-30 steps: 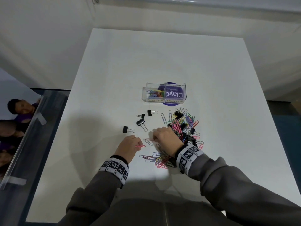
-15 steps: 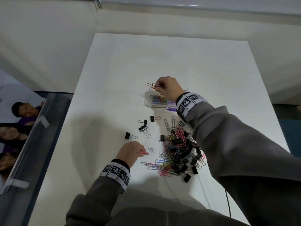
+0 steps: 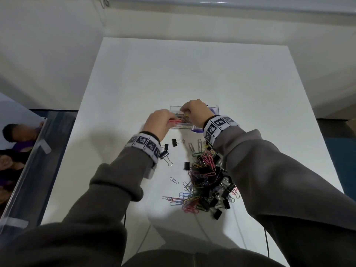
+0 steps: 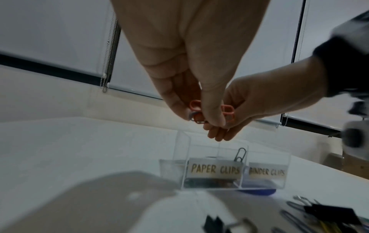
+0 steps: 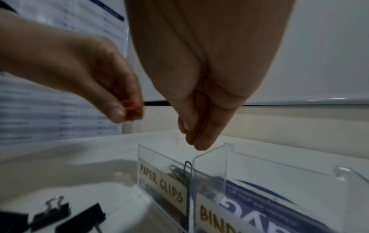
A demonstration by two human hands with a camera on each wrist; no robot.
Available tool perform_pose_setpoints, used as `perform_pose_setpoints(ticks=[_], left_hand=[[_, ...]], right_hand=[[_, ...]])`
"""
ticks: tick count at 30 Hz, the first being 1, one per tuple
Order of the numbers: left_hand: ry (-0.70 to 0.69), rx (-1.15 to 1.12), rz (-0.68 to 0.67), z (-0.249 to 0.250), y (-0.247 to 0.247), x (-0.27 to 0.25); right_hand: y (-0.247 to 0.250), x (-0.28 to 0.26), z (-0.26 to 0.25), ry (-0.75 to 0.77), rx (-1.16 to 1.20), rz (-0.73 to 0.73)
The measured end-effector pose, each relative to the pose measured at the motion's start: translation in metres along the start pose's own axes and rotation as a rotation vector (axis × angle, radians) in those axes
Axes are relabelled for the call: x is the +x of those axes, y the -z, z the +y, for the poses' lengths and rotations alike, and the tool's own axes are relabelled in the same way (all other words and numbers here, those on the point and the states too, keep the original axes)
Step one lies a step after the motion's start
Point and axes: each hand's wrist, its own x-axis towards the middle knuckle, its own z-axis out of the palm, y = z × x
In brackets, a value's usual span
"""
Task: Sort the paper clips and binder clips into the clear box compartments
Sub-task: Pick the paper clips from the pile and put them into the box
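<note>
The clear box (image 3: 212, 109) sits mid-desk (image 3: 212, 74), both hands above it. From the left wrist, the left hand (image 4: 189, 66) pinches a red paper clip (image 4: 227, 110). From the right wrist, the right hand (image 5: 207, 78) hangs with straight, empty fingers over the PAPER CLIPS compartment (image 5: 159, 178).

Salmon-pink paper clip (image 4: 227, 110), black binder clips (image 3: 174, 142), clear box (image 5: 259, 173) (gold lettering), white table (image 3: 212, 78), grey sleeves (image 3: 269, 170)

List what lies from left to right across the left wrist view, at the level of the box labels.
PAPER CLIPS label → upright dark paper clip → BINDER CLIPS label. Both labels are on the clear box; the clip stands in the paper clip compartment.
</note>
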Motion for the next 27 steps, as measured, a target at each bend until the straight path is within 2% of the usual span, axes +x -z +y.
perform_pose_setpoints(ticks=[3, 9, 15, 19, 24, 27], left_hand=[[-0.016, 0.045, -0.034, 0.009, -0.004, 0.025], [0.009, 0.085, -0.11, 0.011, -0.022, 0.039], [-0.039, 0.095, -0.01, 0.005, -0.019, 0.009], [-0.099, 0.115, -0.061, -0.019, -0.041, -0.052], [-0.148, 0.077, -0.302, -0.037, -0.075, -0.129], [-0.177, 0.072, -0.3, -0.042, -0.086, -0.154]], right_hand=[[0.0, -0.006, 0.008, 0.017, 0.067, 0.066], [-0.009, -0.028, 0.022, -0.069, 0.198, 0.203], [-0.019, -0.06, 0.024, -0.101, 0.252, 0.198], [-0.045, -0.103, 0.018, -0.033, 0.196, 0.076], [-0.087, -0.163, 0.003, 0.166, 0.041, -0.109], [-0.106, -0.183, 0.001, 0.21, -0.124, -0.198]])
